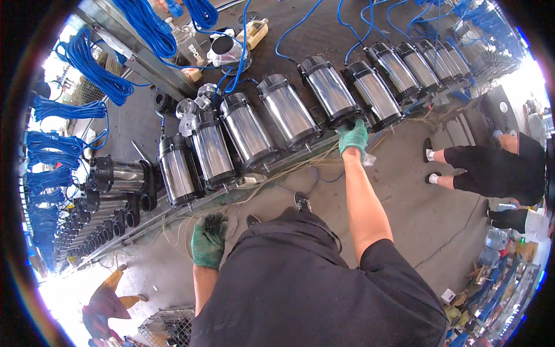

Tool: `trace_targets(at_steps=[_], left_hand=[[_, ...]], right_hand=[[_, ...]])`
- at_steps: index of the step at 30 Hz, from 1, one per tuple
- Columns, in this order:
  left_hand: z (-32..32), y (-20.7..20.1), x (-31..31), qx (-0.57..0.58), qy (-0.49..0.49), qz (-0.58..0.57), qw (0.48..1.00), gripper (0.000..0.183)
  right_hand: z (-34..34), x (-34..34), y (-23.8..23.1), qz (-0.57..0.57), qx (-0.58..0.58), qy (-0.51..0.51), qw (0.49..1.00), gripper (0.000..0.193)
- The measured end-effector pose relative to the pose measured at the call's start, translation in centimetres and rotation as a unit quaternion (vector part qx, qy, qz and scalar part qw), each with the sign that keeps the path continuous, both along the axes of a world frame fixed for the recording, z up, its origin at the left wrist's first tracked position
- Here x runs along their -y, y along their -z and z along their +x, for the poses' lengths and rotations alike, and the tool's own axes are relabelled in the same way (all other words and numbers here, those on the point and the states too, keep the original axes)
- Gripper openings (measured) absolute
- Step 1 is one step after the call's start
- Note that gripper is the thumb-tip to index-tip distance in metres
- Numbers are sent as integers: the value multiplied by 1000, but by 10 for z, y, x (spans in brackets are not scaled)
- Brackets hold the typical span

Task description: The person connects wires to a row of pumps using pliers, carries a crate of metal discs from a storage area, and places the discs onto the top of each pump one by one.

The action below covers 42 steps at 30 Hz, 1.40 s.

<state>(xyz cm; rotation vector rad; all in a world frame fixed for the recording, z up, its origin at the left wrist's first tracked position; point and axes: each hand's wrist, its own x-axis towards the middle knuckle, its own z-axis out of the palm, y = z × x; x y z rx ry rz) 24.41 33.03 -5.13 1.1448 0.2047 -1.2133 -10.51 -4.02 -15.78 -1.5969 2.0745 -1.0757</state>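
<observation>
A row of steel pump cylinders with black end caps lies along the bench edge, tilted, near ends toward me. My right hand (353, 139), in a green glove, reaches to the near end of one steel pump cylinder (328, 88). Its fingers are closed against that end and hide whatever is between them. My left hand (208, 240), gloved in green too, is low at my left side, palm up. Curled fingers there cup small black parts (211, 226), too small to name. Other cylinders (289, 110) show short shafts at their near ends.
Coils of blue cable (95, 69) hang at the left, and blue leads cross the dark bench (272, 29). A yellowish bottle (254, 33) and a white container (224, 51) stand at the back. Pale hoses run below the edge. Other people (491, 165) are at the right.
</observation>
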Motion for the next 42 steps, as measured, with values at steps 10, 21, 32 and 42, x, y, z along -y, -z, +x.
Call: trace_targets(at_steps=[10,21,32,42], left_hand=[[5,2,-10,-30,-13,-12,999,29],[2,2,-5,-33,17,-18,999,32],[-42,-16,61,-64,148,-118,980,41],[-83,-31,93,-99,151,-103,978,40]], right_hand=[[6,3,19,-19,-79,-15,997,38],[-12,28,55,41,572,54,818,40],[141,-192,-179,28,-115,-613,781,31],[164,-191,-165,158,-203,-559,788,20]])
